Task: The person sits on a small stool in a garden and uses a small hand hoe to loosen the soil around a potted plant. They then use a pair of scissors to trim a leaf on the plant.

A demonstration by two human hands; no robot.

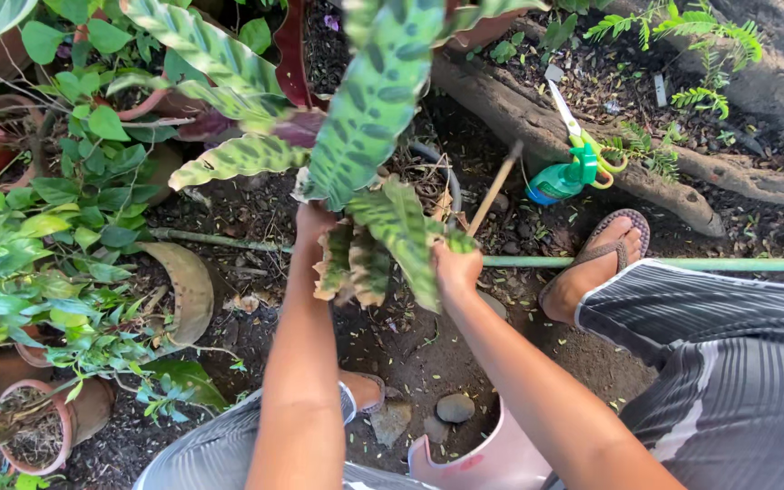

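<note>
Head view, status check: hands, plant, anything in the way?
Left hand and right hand gripping browned, spotted green leaves. Thin wooden stick and green hose close behind.

Place: an outdoor home garden, a potting corner on bare ground.
Ground: dark soil (410, 349) strewn with dry leaf bits and small stones (455, 407).
Plants: spotted long-leaved plant (365, 100) at 12 o'clock; leafy green shrubs (65, 200) at 9 o'clock.
Pots: terracotta pots (43, 426) at 8 o'clock; a pink pot (492, 458) at 6 o'clock.
Tools: scissors (583, 132) and a green spray bottle (560, 180) at 1 o'clock; a green hose (728, 264) at 3 o'clock.
Edge: thick tree roots (537, 113) at 1 o'clock.
</note>
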